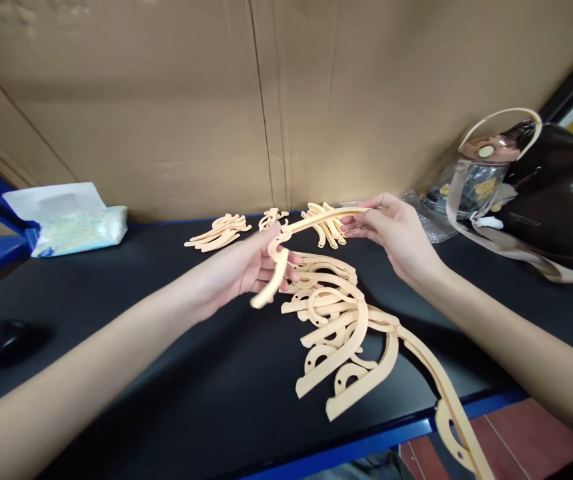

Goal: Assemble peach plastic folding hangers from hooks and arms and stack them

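Left hand [259, 263], eleven o'clock, right hand [393, 230], two: fingers clamped on hanger [275, 283]. Hanger pile [333, 327] at four seemingly joined; loose parts [222, 235] around twelve remaining.

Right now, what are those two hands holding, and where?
The left hand holds a pale cream, curved, plastic-looking hanger near its middle, where two bars meet; the right hand grips the end of one bar.

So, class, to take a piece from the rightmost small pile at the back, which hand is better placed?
Probably the right hand: it appears nearer that small pile, while the left hand sits farther left. Both hold the same beige piece, so the right would first release its end.
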Demonstrator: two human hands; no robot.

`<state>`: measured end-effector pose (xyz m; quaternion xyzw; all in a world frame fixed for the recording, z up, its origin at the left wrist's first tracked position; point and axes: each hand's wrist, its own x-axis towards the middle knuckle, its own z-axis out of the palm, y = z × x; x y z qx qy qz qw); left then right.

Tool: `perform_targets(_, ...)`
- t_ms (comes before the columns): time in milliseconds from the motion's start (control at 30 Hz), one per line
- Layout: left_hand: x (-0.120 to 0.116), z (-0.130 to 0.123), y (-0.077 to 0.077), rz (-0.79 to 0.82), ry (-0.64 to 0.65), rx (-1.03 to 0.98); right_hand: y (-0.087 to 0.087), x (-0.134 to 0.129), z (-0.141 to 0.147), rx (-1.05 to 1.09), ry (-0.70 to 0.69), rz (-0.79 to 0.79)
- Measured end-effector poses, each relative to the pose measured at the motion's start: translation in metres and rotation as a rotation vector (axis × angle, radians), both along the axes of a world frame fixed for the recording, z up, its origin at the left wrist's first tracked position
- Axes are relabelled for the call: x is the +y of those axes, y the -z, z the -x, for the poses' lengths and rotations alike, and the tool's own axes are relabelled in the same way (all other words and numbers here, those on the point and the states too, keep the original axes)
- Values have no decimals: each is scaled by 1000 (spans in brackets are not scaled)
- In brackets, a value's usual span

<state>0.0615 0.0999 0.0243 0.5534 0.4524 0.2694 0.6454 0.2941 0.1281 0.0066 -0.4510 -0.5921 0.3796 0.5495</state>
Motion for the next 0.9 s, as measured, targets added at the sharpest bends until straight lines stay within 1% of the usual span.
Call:
perform_targets(33,-7,0,-1,-5,-31,-9,1,-1,1,-152,40,-94)
perform_targets(100,-16,-3,-2,-41,-90,-1,3,-6,4,-548,113,-351)
perform_targets(167,-20,-7,-2,-61,-93,26,3,-12,11,-917,126,-607)
perform_targets(200,-21,-9,-2,-69,-77,42,3,-15,14,-1056,107,-700)
perform_targets(267,-21,-11,-2,-98,-40,73,3,-20,21,-1245,37,-813)
perform_targets(333,-21,-12,0,-124,-6,105,4,-22,24,-1337,-25,-857)
perform_targets(400,-21,-10,2,-137,8,140,4,-21,24,-1348,-95,-851)
perform_targets(533,-22,-8,5,-172,15,184,3,-18,22,-1325,-199,-769)
perform_targets(600,-21,-9,7,-171,-1,184,4,-19,22,-1359,-206,-739)
perform_targets(700,-22,-14,10,-164,-97,169,6,-25,30,-1468,-141,-701)
perform_targets(767,-24,-18,14,-235,-139,176,5,-27,37,-1503,-98,-646)
perform_targets(800,-26,-19,15,-303,-137,207,4,-27,40,-1489,-93,-596)
perform_targets(833,-28,-19,16,-389,-127,271,2,-25,41,-1456,-101,-527)
perform_targets(900,-32,-17,14,-566,-96,482,-4,-15,39,-1375,-113,-385)
